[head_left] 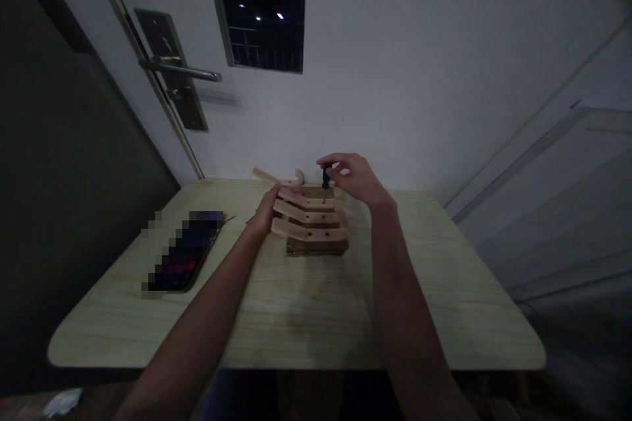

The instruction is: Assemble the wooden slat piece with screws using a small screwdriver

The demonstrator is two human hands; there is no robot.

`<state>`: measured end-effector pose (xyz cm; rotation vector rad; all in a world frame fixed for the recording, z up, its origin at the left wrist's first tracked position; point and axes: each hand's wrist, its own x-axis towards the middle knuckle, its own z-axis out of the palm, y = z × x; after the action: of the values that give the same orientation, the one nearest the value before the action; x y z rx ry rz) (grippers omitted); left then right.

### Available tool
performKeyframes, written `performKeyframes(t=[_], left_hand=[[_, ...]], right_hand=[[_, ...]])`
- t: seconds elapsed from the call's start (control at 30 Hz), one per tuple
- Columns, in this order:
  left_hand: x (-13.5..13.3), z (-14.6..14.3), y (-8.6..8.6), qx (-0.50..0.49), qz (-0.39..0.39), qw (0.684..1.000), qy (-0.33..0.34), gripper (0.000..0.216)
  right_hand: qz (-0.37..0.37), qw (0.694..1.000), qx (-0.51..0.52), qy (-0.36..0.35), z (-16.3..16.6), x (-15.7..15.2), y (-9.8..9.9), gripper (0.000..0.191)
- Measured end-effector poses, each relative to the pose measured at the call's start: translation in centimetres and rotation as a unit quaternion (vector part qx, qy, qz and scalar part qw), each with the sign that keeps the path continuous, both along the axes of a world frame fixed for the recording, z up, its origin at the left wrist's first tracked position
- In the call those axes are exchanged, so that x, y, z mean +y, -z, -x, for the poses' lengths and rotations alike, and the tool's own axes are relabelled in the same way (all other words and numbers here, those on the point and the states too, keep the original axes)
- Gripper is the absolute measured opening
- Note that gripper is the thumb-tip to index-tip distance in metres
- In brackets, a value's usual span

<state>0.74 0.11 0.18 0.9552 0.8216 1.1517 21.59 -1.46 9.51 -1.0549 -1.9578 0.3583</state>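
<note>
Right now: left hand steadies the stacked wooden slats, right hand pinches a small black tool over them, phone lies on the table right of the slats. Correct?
Not quite. In the head view the phone lies on the table left of the wooden slats, not right. The rest holds: the left hand steadies the slats, and the right hand pinches the small black tool over them.

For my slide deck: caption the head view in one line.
Left hand steadies curved wooden hooks on a block while right hand holds a small black tool upright.
</note>
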Motion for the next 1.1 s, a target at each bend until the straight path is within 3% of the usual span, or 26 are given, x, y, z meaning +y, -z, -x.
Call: performKeyframes(t=[0.3,0.47,0.67,0.9,1.1], left_hand=[[-0.11,0.04,0.0,0.0,-0.019,1.0,-0.005,0.044],[-0.14,-0.03,-0.18,-0.007,-0.008,1.0,-0.004,0.042],[0.08,0.12,0.13,0.004,-0.025,1.0,0.002,0.045],[0.34,0.08,0.37,0.011,-0.013,1.0,-0.01,0.045],[0.21,0.03,0.19,0.006,-0.015,1.0,-0.008,0.046]], right_hand=[[-0.019,0.998,-0.017,0.06,0.07,-0.47,-0.82,0.017],[-0.023,0.998,-0.009,0.054,0.22,-0.25,-0.63,0.01],[-0.01,1.0,-0.008,0.012,0.11,-0.37,-0.31,0.017],[-0.007,1.0,-0.028,0.01,-0.02,-0.78,-0.43,0.032],[0.001,0.999,-0.021,0.047,0.25,-0.67,-0.86,0.015]])
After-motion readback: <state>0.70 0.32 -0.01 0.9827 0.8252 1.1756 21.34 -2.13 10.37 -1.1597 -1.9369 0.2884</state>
